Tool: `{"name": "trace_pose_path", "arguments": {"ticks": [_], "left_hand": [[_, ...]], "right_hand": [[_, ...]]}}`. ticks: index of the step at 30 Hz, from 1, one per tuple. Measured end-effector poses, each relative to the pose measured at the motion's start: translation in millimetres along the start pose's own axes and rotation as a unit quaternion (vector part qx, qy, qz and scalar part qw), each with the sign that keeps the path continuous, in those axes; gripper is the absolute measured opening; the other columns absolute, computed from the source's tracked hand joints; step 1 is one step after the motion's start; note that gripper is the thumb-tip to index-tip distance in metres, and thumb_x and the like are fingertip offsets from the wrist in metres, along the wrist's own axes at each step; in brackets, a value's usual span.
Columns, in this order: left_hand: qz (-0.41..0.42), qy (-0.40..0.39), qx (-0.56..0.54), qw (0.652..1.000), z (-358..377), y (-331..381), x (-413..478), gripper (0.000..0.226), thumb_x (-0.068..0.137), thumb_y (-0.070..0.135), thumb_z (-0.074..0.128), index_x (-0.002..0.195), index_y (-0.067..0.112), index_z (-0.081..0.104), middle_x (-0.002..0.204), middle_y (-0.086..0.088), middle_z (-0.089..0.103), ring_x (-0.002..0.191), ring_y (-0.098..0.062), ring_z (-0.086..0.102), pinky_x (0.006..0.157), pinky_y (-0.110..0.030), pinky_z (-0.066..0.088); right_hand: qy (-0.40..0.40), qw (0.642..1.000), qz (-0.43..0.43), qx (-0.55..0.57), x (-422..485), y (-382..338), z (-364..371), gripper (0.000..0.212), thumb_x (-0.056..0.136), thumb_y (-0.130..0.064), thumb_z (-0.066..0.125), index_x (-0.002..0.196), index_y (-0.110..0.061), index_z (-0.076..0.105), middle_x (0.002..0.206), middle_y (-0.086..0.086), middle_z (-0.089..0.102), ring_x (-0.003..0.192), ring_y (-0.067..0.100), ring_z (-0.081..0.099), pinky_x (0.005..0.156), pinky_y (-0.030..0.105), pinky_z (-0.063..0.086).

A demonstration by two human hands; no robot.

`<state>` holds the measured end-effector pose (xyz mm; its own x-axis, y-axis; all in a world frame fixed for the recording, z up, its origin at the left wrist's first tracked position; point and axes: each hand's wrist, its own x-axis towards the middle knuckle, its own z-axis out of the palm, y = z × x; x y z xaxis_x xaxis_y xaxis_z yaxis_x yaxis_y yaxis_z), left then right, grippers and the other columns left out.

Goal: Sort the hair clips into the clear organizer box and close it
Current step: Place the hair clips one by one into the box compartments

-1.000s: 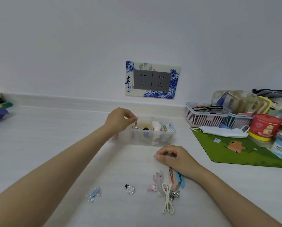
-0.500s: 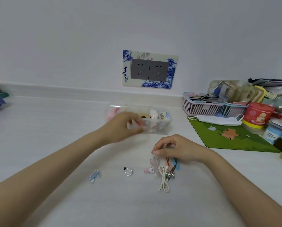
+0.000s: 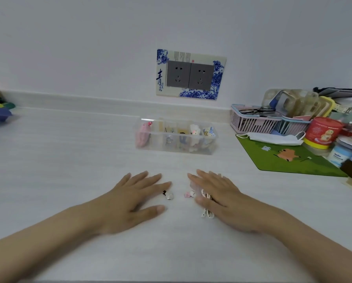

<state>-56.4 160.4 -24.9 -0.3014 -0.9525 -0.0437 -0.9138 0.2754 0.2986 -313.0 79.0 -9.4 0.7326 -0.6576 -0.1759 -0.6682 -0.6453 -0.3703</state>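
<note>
Both hands lie flat and empty: left hand (image 3: 130, 203) near a clip (image 3: 169, 195), right hand (image 3: 218, 199) covering others. Better pinch singly, then carry to the far box (image 3: 176, 137).

Organizer box (image 3: 176, 137) on the worktop (image 3: 69, 160), before the wall socket (image 3: 190, 75), clips in its compartments. Nearer the viewer, left hand (image 3: 130, 199) and right hand (image 3: 218, 198) lie flat, side by side. Two small clips (image 3: 169, 195) (image 3: 189, 194) lie between them; further clips (image 3: 206, 214) sit under the right hand. Mat (image 3: 285, 158), face mask (image 3: 273, 138) and baskets (image 3: 254, 121) lie right of the box.
</note>
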Motion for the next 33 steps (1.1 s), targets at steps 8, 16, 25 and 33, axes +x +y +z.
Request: {"name": "trace_pose_path", "arguments": {"ticks": [8, 16, 25, 33], "left_hand": [[-0.044, 0.062, -0.013, 0.997, -1.2, -7.1, 61.1, 0.073, 0.084, 0.067, 0.023, 0.146, 0.028, 0.019, 0.157, 0.002, 0.015, 0.144, -0.016, 0.01, 0.116, -0.031, 0.006], [0.007, 0.15, -0.145, 0.978, -20.8, -27.0, 45.0, 0.018, 0.075, 0.045, 0.068, 0.089, 0.034, 0.07, 0.095, 0.015, 0.067, 0.094, -0.005, 0.059, 0.085, -0.033, 0.049], [-0.047, 0.286, -0.391, 0.874, -34.2, -8.6, 48.3, 0.017, 0.074, 0.03, 0.075, 0.085, 0.019, 0.067, 0.075, 0.002, 0.076, 0.075, -0.008, 0.066, 0.072, -0.018, 0.046], [-0.083, 0.21, -0.483, 0.846, -41.3, -15.2, 42.9, 0.042, 0.069, 0.036, 0.073, 0.104, 0.018, 0.059, 0.086, -0.005, 0.076, 0.078, -0.007, 0.067, 0.077, -0.023, 0.045]], "right_hand": [[0.067, 0.997, -0.03, -0.002, 38.1, -13.1, 11.7, 0.05, 0.099, -0.046, 0.019, 0.146, -0.043, 0.002, 0.159, -0.014, 0.003, 0.146, 0.004, -0.005, 0.119, 0.03, -0.004], [0.172, 0.973, -0.034, 0.153, 53.1, -12.0, 4.8, 0.044, 0.093, -0.052, 0.037, 0.135, -0.041, 0.039, 0.151, -0.017, 0.027, 0.142, 0.006, 0.018, 0.118, 0.037, 0.018], [0.254, 0.919, -0.114, 0.278, 65.9, -35.5, -12.0, 0.026, 0.082, -0.025, 0.07, 0.106, -0.029, 0.063, 0.104, -0.015, 0.066, 0.102, -0.003, 0.059, 0.086, 0.008, 0.042], [0.286, 0.893, -0.125, 0.325, 84.7, -53.1, -15.0, 0.014, 0.077, -0.015, 0.075, 0.091, -0.019, 0.071, 0.087, -0.002, 0.069, 0.074, 0.002, 0.06, 0.071, 0.019, 0.048]]}}
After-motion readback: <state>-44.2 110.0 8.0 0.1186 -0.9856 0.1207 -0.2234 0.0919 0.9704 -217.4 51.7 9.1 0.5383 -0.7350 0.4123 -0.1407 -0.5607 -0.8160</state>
